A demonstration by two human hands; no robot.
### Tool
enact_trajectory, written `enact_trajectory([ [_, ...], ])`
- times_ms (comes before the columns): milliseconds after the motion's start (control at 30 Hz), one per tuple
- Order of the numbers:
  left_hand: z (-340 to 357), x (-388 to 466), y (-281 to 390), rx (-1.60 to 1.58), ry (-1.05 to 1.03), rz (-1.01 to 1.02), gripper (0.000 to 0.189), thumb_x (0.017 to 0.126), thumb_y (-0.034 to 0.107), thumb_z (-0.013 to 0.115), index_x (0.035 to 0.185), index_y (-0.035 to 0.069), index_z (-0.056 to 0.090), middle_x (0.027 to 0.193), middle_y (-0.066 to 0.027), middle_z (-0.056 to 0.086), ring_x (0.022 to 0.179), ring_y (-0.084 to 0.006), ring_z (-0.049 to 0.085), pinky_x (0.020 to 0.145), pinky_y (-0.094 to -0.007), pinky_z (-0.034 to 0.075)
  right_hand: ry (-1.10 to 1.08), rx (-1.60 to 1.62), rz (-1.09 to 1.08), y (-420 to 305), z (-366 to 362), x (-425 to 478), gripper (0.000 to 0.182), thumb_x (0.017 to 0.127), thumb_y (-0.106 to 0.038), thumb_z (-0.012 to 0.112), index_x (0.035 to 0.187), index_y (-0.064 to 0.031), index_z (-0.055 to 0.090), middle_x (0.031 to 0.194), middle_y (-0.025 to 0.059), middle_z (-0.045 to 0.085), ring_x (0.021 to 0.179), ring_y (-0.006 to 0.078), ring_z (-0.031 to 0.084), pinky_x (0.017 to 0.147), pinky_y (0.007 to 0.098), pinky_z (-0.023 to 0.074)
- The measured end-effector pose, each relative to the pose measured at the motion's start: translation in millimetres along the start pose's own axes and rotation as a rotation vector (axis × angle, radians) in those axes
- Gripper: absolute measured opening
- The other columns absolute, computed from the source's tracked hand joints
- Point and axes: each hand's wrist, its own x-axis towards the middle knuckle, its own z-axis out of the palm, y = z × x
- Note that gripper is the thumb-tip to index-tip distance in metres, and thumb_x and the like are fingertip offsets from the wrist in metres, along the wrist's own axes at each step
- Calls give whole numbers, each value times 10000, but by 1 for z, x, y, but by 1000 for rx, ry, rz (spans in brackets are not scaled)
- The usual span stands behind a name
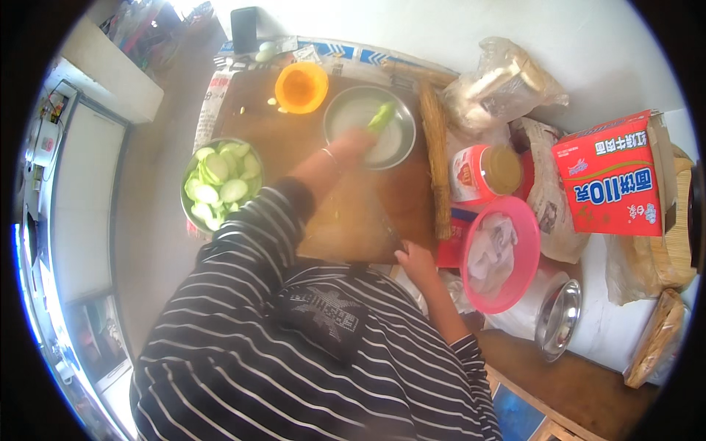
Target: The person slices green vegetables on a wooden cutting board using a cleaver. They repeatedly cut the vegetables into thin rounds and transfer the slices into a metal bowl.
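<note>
My left hand (356, 146) reaches over a metal bowl (408, 113) that holds whitish liquid. A piece of green vegetable (381, 117) is held at its fingertips, above or in the liquid; which one I cannot tell. My right hand (417, 260) grips the dark handle of a knife (391, 231) near the front right of a brown wooden board (331, 237); the knife's blade is blurred. Left of my left forearm, a bowl (185, 201) is heaped with pale green vegetable slices (218, 168). Behind the board's middle sits a hollow orange vessel (301, 88), possibly a squash half.
Bundled straw, like a whisk (436, 160), lies along the board's right edge. Beyond it stand a gold-lidded jar (469, 173), a pink plastic basin (529, 253) with white cloth or bags, a red carton (612, 182) and a metal dish (560, 320). Eggs (266, 52) lie at the back.
</note>
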Motion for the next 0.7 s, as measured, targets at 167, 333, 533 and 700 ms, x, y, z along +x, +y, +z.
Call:
enact_trajectory([
  [167,-38,-116,7,375,104,476,546,706,2,633,1237,7,506,1065,-122,548,983,-220,533,887,-336,441,-8,212,105,0,-2,0,364,843,-267,567,1104,-22,634,965,244,660,936,403,633,826,454,495],
  [333,-71,-217,-58,734,150,619,564,683,-41,590,1233,48,505,1085,-164,492,1036,-341,501,933,-373,432,-36,258,98,-7,-5,5,366,833,-249,565,1100,-8,635,936,250,659,899,404,638,797,450,498],
  [533,-88,-232,-125,1112,109,566,573,678,0,632,1235,82,522,1112,-149,498,1075,-354,493,945,-429,429,-7,114,-108,-49,-14,13,321,852,-203,555,1104,-25,642,945,214,668,894,372,642,777,426,503],
  [700,-77,-239,-118,1132,180,582,511,754,158,692,1236,102,533,1166,-130,516,1094,-333,499,952,-431,410,12,-13,-242,-73,-13,6,284,877,-200,543,1104,-68,652,932,174,673,876,343,646,759,418,510],
])
